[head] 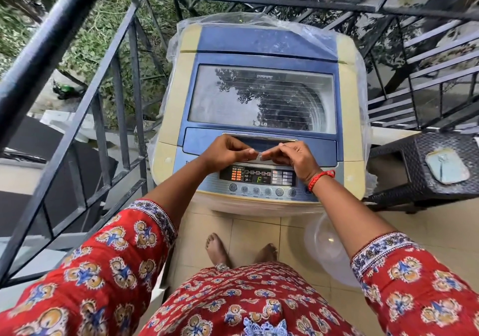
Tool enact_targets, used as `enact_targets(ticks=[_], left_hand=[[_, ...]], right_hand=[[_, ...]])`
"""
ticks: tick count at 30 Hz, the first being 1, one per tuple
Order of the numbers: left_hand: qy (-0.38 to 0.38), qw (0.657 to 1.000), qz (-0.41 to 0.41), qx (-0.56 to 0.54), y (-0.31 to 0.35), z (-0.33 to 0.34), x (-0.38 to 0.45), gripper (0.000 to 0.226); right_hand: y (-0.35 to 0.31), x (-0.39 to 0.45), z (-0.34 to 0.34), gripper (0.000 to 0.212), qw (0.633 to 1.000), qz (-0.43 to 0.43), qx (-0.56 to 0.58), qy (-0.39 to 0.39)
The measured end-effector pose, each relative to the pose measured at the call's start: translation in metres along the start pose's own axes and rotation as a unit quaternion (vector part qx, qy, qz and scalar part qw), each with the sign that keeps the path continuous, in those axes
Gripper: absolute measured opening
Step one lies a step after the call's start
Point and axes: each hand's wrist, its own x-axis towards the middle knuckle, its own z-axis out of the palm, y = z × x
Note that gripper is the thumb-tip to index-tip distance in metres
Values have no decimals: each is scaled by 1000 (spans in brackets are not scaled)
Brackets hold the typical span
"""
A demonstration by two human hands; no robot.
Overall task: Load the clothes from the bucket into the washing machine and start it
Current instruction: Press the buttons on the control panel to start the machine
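The top-loading washing machine (261,94) stands in front of me with its glass lid down. Its control panel (259,177) is lit and the display shows a green "F". Just above the panel, by the lid handle, my left hand (228,151) and my right hand (293,156) meet fingertip to fingertip. Together they pinch a small pale piece (259,155); what it is cannot be told. A translucent plastic bucket (329,247) sits on the floor at the machine's right front corner, and no clothes show in it.
A black metal railing (77,97) runs close along the left. To the right of the machine stands a dark wicker stool (404,169) with a pale blue item on top. Metal stairs rise at the back right. Clear plastic sheeting hangs around the machine. My bare feet stand on the tiles.
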Motion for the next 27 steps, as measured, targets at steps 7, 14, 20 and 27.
enact_targets(ticks=[7, 14, 20, 27], left_hand=[[1, 1000, 4, 2, 1, 1, 0, 21], [-4, 1000, -3, -8, 2, 0, 0, 20], [-4, 1000, -2, -10, 3, 0, 1, 19], [1, 1000, -7, -11, 2, 1, 2, 16]], right_hand=[[2, 1, -1, 44, 1000, 1, -5, -1], [3, 1, -2, 43, 1000, 1, 16, -4], [4, 2, -4, 42, 1000, 1, 23, -11], [2, 2, -4, 44, 1000, 7, 19, -8]])
